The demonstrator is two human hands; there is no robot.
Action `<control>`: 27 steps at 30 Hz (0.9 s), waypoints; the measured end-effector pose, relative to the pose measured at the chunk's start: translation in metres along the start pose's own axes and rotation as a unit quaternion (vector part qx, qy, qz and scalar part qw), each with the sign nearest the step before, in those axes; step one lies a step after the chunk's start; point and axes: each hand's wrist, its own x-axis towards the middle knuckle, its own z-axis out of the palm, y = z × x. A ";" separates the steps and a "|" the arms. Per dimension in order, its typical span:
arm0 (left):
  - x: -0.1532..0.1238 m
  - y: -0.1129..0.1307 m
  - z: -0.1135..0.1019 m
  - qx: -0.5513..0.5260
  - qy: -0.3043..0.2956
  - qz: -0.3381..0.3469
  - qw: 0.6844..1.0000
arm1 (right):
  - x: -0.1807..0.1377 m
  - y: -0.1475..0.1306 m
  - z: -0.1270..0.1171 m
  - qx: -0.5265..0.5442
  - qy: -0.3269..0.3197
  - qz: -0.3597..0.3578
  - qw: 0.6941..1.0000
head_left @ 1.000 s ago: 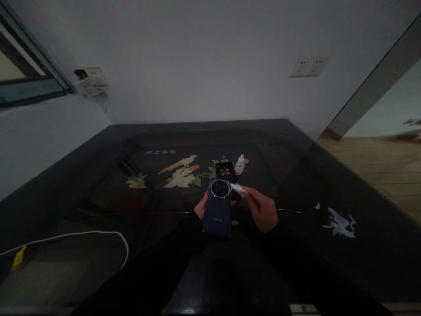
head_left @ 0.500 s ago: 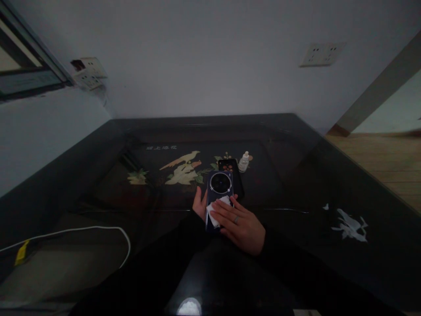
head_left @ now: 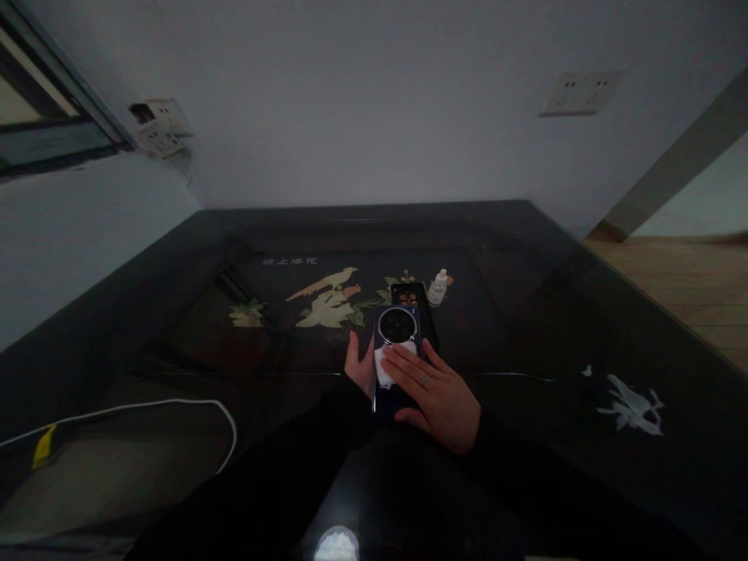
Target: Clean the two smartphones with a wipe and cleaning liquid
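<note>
A dark blue smartphone with a big round camera ring is held back side up over the table. My left hand supports it from beneath, thumb up along the left edge; most of its fingers are hidden. Across the phone's back, my right hand, with a ring on one finger, presses a folded white tissue just below the camera. Behind the phone lies a black phone case, partly covered. Beside the case stands a small white dropper bottle.
The glossy black table has bird and flower inlay. Crumpled clear film lies at right. A white cable with a yellow tag curves at left. A round container with white contents sits at the near edge. Wall sockets are above.
My right hand has slid the tissue up the phone's back, closer to the camera ring. More of the phone's lower part shows now. The whole view has shifted slightly.
</note>
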 end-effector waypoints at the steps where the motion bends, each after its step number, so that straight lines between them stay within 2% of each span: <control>1: -0.001 0.001 0.001 0.000 -0.007 0.004 1.000 | -0.004 0.005 -0.003 -0.004 0.001 0.000 1.000; 7: -0.004 0.001 0.002 0.060 0.008 0.010 0.998 | -0.021 0.020 -0.011 -0.024 0.018 0.015 0.999; 14: 0.000 0.000 -0.010 0.057 -0.006 -0.030 0.998 | -0.008 -0.004 -0.005 -0.017 0.000 -0.013 1.000; 18: -0.002 -0.002 -0.004 0.018 0.015 -0.037 0.999 | 0.009 -0.010 -0.005 -0.006 -0.004 -0.016 1.000; 21: -0.003 -0.003 0.002 -0.022 0.021 -0.029 0.999 | 0.010 -0.013 -0.005 0.004 -0.005 -0.030 1.000; 27: -0.006 0.001 0.010 -0.012 -0.032 -0.047 0.998 | -0.018 -0.025 -0.004 0.024 -0.036 -0.093 0.995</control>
